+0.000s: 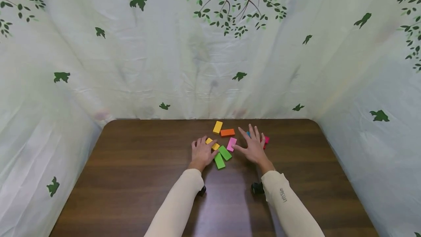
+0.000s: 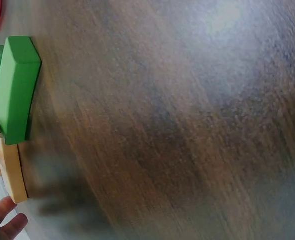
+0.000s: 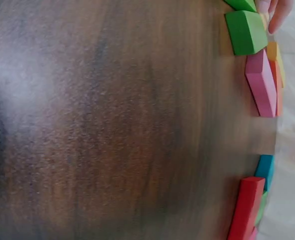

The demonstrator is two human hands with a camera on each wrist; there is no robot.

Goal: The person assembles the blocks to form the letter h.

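Note:
My left hand (image 1: 201,153) rests over a yellow block (image 1: 215,146), its index finger lying across the block and its thumb beside two green blocks (image 1: 225,153). In the left wrist view, the thumb is next to a green block (image 2: 18,95), and fingertips show near the end of a yellow block (image 2: 13,172). My right hand (image 1: 254,150) is spread, with its thumb near a pink block (image 1: 231,144). Behind its fingers, a blue block (image 1: 248,134) and a red block (image 1: 266,140) are partly hidden. The right wrist view shows a red block (image 3: 246,207) beside a blue block (image 3: 265,170).
Farther back on the brown table (image 1: 148,156) lie another yellow block (image 1: 217,127) and an orange block (image 1: 227,132). A white curtain (image 1: 197,65) with leaf prints hangs along the table's far edge and sides. Each wrist carries a black camera (image 1: 257,188).

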